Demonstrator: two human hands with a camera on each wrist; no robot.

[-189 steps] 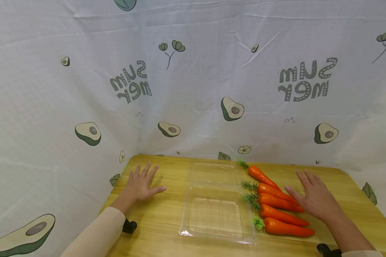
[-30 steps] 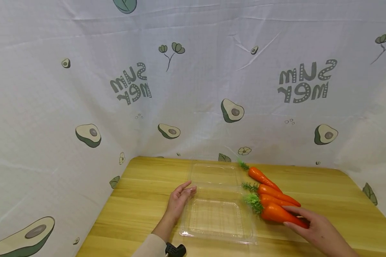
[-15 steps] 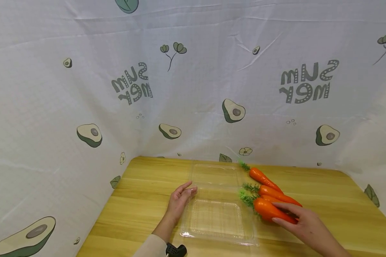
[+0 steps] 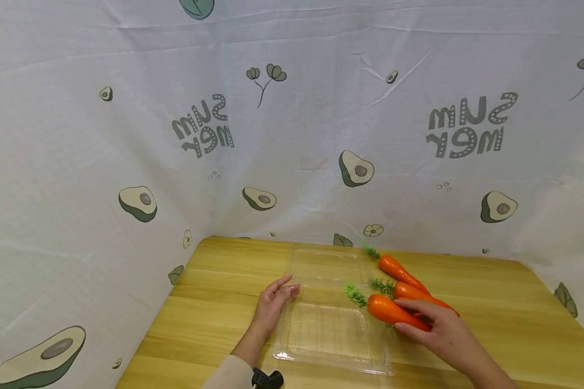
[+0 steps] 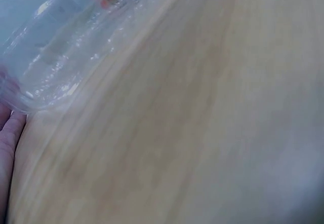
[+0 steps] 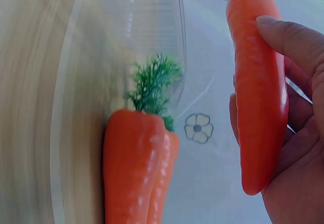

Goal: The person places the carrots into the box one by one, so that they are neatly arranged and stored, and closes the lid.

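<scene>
My right hand point(image 4: 440, 329) holds an orange carrot point(image 4: 386, 309) with a leafy green top, raised above the table. Its top points left, toward the clear plastic container point(image 4: 382, 359). In the right wrist view, the thumb lies along one side of this carrot point(image 6: 259, 97) and the fingers wrap behind it. Over at the container's left side, my left hand point(image 4: 270, 308) pinches the rim near the fold between base and lid. Part of that hand point(image 5: 7, 143) shows at the edge of the left wrist view, beside the clear plastic point(image 5: 55, 72).
A carrot point(image 4: 400, 272) lies at the back right, with another carrot point(image 4: 420, 293) in front of it. More orange and green shows partly hidden under the held carrot. The container's open lid point(image 4: 328, 266) lies flat behind its base. A printed cloth point(image 4: 297, 135) hangs behind the wooden table point(image 4: 185, 324).
From the right-hand carrots, my right hand has lifted one and moved it left toward the container. My left hand moved earlier from the table's left to the container rim and has stayed there.
</scene>
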